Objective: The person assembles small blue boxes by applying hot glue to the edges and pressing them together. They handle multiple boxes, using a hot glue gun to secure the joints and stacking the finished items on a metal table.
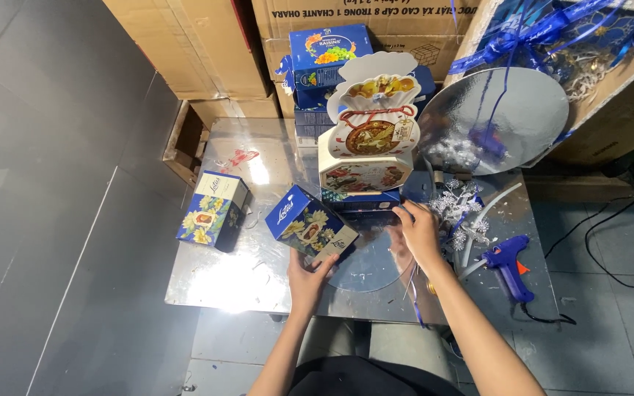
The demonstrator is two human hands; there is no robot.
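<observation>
Blue flowered box (308, 225), tilted, sits at the surface (214, 282) centre, clamped in the left hand (308, 275) grip. Right hand (420, 233), fingers apart, touches a round clear disc (365, 260).

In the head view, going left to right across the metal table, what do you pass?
Blue flowered box lying alone → second blue flowered box held by the left hand → right hand on the clear round board → silver sprig decoration → blue glue gun.
</observation>
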